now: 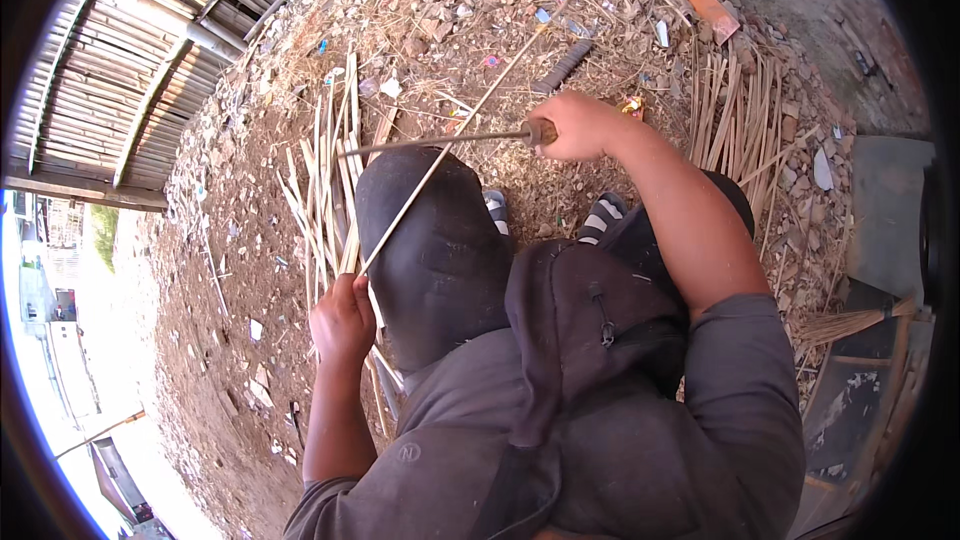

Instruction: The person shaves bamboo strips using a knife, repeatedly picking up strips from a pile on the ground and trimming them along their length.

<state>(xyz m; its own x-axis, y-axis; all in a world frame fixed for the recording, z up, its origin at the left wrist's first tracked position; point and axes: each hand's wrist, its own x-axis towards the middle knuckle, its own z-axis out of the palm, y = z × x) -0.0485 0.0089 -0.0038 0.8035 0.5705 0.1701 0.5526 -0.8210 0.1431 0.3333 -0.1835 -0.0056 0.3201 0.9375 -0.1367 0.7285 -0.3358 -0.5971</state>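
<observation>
My left hand point(343, 320) is closed around the near end of a long, thin bamboo strip point(410, 198), beside my left knee. The strip slants up and away to the right, across my dark-clad knee point(425, 240) and over the littered ground. My right hand point(578, 127) grips the wooden handle of a knife point(470, 137) with a long, narrow dark blade. The blade points left above the knee and crosses the strip; whether it touches the strip I cannot tell. Pale split strips point(322, 175) lie in a loose pile just beyond my left hand.
Another bundle of split strips point(735, 120) lies at the right, near a brick point(713, 15). A dark ridged rod point(563, 65) rests on the ground ahead of my feet. A bamboo fence point(110, 70) stands far left, and a stick broom point(850, 322) lies at the right.
</observation>
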